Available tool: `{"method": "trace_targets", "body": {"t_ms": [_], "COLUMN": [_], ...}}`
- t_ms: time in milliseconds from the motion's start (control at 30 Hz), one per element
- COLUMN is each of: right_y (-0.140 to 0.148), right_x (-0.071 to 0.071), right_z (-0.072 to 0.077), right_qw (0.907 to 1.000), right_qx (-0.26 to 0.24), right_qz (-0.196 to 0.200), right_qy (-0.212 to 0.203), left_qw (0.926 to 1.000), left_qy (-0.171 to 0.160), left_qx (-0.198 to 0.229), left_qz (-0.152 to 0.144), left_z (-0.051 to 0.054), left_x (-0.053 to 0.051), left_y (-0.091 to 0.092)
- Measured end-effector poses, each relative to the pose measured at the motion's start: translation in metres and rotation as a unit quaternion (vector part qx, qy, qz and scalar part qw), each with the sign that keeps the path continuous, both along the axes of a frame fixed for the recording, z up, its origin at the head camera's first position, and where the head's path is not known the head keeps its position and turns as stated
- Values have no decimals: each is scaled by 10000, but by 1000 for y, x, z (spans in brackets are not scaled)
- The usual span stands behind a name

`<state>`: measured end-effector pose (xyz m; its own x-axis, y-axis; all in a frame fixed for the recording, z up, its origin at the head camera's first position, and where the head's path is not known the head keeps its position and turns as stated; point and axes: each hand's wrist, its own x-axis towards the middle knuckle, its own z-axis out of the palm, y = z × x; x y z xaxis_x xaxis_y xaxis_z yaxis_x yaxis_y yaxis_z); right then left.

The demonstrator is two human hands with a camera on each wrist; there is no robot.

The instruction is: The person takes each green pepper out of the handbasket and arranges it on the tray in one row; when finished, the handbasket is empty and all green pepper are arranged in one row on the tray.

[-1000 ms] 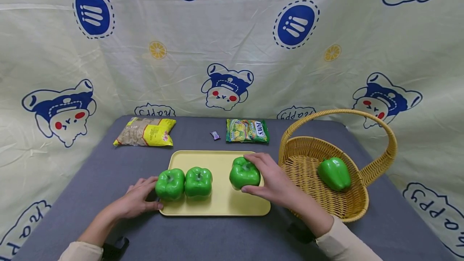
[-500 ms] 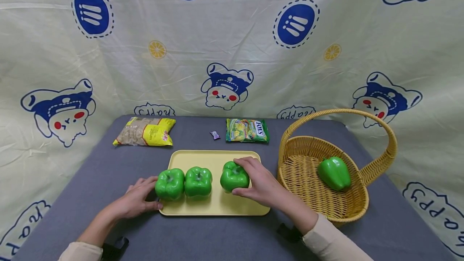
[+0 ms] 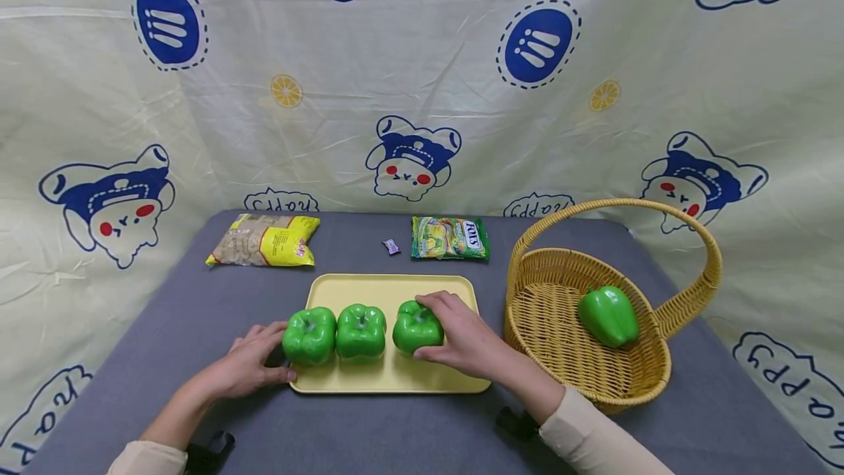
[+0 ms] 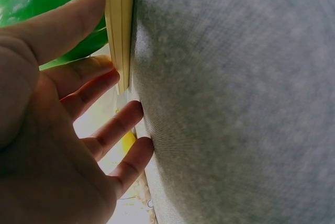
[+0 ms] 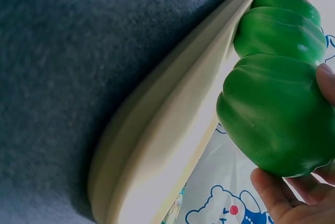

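My right hand [image 3: 467,341] grips a green bell pepper [image 3: 415,327] between thumb and fingers over the right half of a pale yellow tray [image 3: 455,372]. Whether this pepper touches the tray I cannot tell. Two more green bell peppers, a middle one [image 3: 360,331] and a left one [image 3: 310,336], stand side by side on the tray's left half. At the tray's left end is my left hand [image 3: 253,363], its fairly straight fingers and thumb touching the rim [image 4: 119,30]. The right wrist view shows the held pepper [image 5: 277,114] closest, with thumb and fingertips on opposite sides.
A wicker basket [image 3: 554,336] with a tall handle stands right of the tray, one green bell pepper [image 3: 608,316] inside. Behind the tray lie a yellow bag [image 3: 264,240], a small purple packet [image 3: 391,246] and a green packet [image 3: 450,238]. A printed curtain [image 3: 422,57] hangs behind.
My right hand has moved left and slightly nearer me with its bell pepper, narrowing the gap to the middle pepper. My left hand has stayed at the tray's left end.
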<state>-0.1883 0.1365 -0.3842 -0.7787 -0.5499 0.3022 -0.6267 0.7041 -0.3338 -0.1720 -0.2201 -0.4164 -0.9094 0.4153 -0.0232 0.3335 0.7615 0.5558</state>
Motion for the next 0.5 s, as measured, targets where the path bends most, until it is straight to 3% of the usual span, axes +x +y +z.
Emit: {"method": "trace_targets", "body": {"t_ms": [500], "right_y": [-7], "right_x": [-2], "right_z": [-5], "right_qw": [9998], "right_qx": [123], "right_qz": [41], "right_qy": [-147], "left_qw": [10000], "left_qy": [-10], "left_qx": [-47], "left_qz": [6], "left_z": [0], "left_x": [1], "left_y": [0]}}
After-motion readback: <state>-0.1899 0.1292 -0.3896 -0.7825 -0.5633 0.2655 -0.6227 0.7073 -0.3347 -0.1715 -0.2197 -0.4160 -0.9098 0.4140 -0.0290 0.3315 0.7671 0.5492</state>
